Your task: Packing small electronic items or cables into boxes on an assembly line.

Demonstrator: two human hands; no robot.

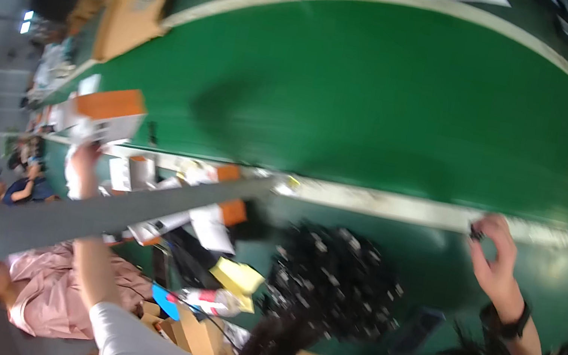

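Observation:
My left hand [83, 159] reaches far out to the left, past a grey post that covers part of the forearm. Its fingers are closed at the lower edge of an orange and white box [112, 108], blurred by motion. On the right, my right hand [496, 260] is over the near edge of the green belt [389, 97]. Thumb and forefinger pinch a small black piece [475, 233], too small to name. Between my arms lies a big heap of small black bagged pieces [334, 281] on the green worktop.
A slanting grey post [102, 218] crosses the left side. Around it lie white and orange boxes [215, 222], yellow paper [237, 279] and a bottle [213, 300]. A dark phone-like slab [420, 329] rests right of the heap. A person in pink [70, 292] is at left.

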